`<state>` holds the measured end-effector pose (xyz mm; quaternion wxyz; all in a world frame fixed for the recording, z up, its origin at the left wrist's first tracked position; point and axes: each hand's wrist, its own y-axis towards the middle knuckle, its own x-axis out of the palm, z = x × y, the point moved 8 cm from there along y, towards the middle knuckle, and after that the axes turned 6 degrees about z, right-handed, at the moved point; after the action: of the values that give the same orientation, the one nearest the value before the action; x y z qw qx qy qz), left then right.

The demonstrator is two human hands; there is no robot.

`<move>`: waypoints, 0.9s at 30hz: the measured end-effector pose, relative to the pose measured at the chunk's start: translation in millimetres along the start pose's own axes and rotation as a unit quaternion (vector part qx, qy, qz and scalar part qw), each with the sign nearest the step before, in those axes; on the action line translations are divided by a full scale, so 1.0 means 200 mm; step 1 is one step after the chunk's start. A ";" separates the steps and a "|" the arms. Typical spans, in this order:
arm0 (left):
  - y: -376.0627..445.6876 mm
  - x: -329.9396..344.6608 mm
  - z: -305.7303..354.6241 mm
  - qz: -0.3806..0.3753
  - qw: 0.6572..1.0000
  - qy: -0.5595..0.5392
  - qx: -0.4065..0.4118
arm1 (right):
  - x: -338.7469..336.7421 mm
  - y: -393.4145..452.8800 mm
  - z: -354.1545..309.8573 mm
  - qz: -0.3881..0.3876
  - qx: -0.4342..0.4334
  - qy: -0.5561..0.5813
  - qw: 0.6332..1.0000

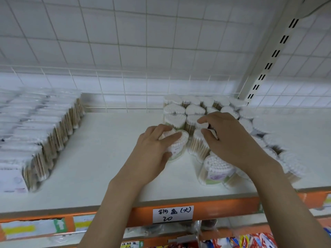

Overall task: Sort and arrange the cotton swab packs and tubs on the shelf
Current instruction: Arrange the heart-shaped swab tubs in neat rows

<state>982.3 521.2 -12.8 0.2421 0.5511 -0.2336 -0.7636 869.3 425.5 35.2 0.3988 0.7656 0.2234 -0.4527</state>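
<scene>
The tub point(176, 146) in your left hand point(154, 149) sits on the white shelf point(107, 158), at the left edge of the group of tubs point(197, 111), just in front of the back rows. It looks tipped a bit to the side, so it could fall over and roll toward the front edge if you let go too soon. The tubs stand very close, so a hard push could knock the next ones like dominoes. The tub near the front point(217, 170) is close to the shelf's lip, and your right arm crosses just above it, so a bump there could send it off. Your left hand wraps around its tub, fingers over the top and thumb on the near side. Your right hand point(229, 138) reaches over the middle tubs with bent fingers, and the fingertips point(204, 130) press on a tub top point(202, 125); I cannot tell if it really holds one. The flat swab packs point(41, 131) lie far to the left, well apart.
</scene>
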 end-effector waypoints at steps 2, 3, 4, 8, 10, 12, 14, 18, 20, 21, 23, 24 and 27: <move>0.00 0.00 0.00 0.002 1.000 -0.007 -0.011 | 0.01 0.04 -0.02 0.000 -0.011 -0.005 1.000; 0.00 0.00 0.00 0.004 1.000 -0.012 -0.017 | 0.02 0.06 -0.02 -0.002 -0.016 -0.009 1.000; -0.01 0.00 0.00 0.007 1.000 -0.019 -0.023 | 0.02 0.08 -0.03 -0.005 -0.022 -0.013 1.000; -0.02 -0.03 -0.02 0.028 0.996 -0.067 -0.056 | 0.06 0.18 -0.03 -0.023 -0.036 -0.023 0.999; -0.03 -0.06 -0.06 0.032 0.992 -0.094 -0.079 | 0.09 0.23 -0.03 -0.040 -0.044 -0.022 0.998; -0.05 -0.08 -0.11 0.029 0.989 -0.106 -0.100 | 0.13 0.27 -0.04 -0.061 -0.052 -0.022 0.997; -0.06 -0.08 -0.14 0.020 0.989 -0.094 -0.109 | 0.16 0.31 -0.07 -0.082 -0.063 -0.023 0.994; -0.05 -0.07 -0.11 0.007 0.989 -0.107 -0.106 | 0.22 0.36 -0.11 -0.126 -0.081 -0.007 0.989; -0.04 -0.04 -0.10 0.002 0.987 -0.119 -0.111 | 0.24 0.37 -0.10 -0.143 -0.077 -0.005 0.987; -0.04 -0.03 -0.09 0.004 0.986 -0.120 -0.114 | 0.25 0.37 -0.09 -0.148 -0.076 -0.004 0.986; -0.04 -0.02 -0.09 0.012 0.986 -0.115 -0.123 | 0.25 0.38 -0.08 -0.156 -0.076 0.000 0.985; -0.04 -0.01 -0.09 0.017 0.986 -0.108 -0.128 | 0.25 0.38 -0.07 -0.162 -0.075 0.002 0.984; -0.03 0.00 -0.08 0.027 0.987 -0.089 -0.133 | 0.27 0.38 -0.06 -0.183 -0.080 -0.004 0.980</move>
<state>996.3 524.3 -20.9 0.3122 0.4376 -0.1657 -0.8268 955.0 390.1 22.0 0.3704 0.6756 0.3939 -0.5013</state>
